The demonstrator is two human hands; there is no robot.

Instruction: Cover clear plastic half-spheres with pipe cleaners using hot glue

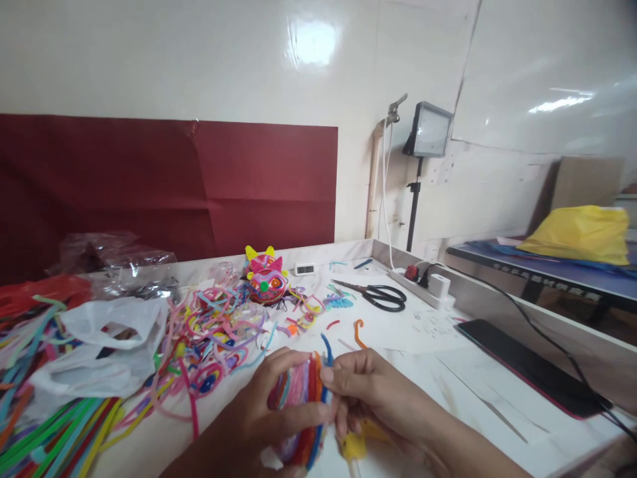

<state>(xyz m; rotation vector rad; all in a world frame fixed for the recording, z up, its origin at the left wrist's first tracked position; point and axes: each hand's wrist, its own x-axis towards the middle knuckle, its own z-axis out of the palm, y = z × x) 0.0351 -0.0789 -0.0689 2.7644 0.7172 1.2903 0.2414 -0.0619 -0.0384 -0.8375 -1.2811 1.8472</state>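
Observation:
My left hand (271, 415) is wrapped round a ball covered in coloured pipe cleaners (302, 443), with pink, lilac, red, orange and blue rows showing. A blue pipe cleaner (326, 348) runs along the ball's right side, its free end sticking up. My right hand (361, 385) pinches this blue strand between thumb and fingers against the ball. Partly hidden below my right hand lies a yellow glue gun (354, 446). Just beyond the hands is a curled orange pipe cleaner (358, 332).
Loose pipe cleaners (209, 325) and a white plastic bag (107, 358) crowd the left side. A decorated cat-eared ball (267, 282) stands at the back. Black-handled scissors (381, 297), a power strip (423, 289) and a dark flat tray-like object (527, 365) lie to the right.

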